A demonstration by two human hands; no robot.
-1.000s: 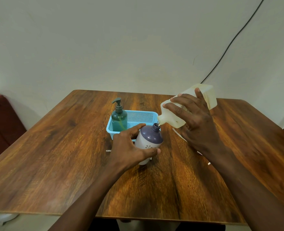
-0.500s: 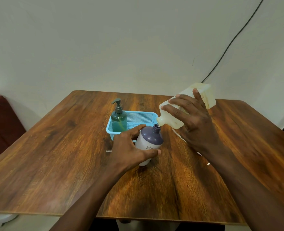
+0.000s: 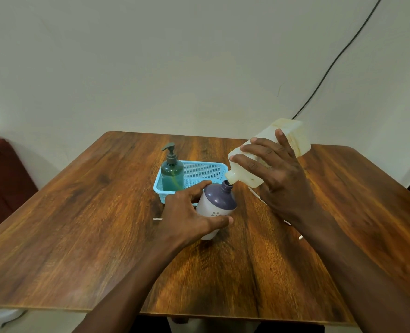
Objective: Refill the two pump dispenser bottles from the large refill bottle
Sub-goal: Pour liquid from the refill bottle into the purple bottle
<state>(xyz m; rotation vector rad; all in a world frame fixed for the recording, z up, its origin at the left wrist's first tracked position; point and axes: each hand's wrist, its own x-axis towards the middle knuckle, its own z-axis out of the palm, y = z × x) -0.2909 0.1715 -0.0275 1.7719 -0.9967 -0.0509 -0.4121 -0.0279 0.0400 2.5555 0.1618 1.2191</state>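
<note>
A white bottle with a purple top (image 3: 219, 200) stands on the wooden table (image 3: 103, 224), its pump off and its neck open. My left hand (image 3: 189, 218) grips its body from the left. My right hand (image 3: 276, 174) holds the large pale refill bottle (image 3: 288, 138) tilted steeply, its spout right over the purple bottle's open neck. A green pump dispenser bottle (image 3: 172, 174) with its pump on stands upright in the left end of a light blue basket (image 3: 204, 168) just behind.
A thin white tube (image 3: 293, 227), mostly hidden by my right forearm, lies on the table to the right. A small pale scrap (image 3: 157, 218) lies left of my left hand. A black cable (image 3: 331, 66) runs down the wall. A dark red seat (image 3: 1, 179) is at far left.
The refill bottle's rear end has risen a little, tilting it more steeply over the purple bottle's neck. My left hand and the purple bottle have stayed in place.
</note>
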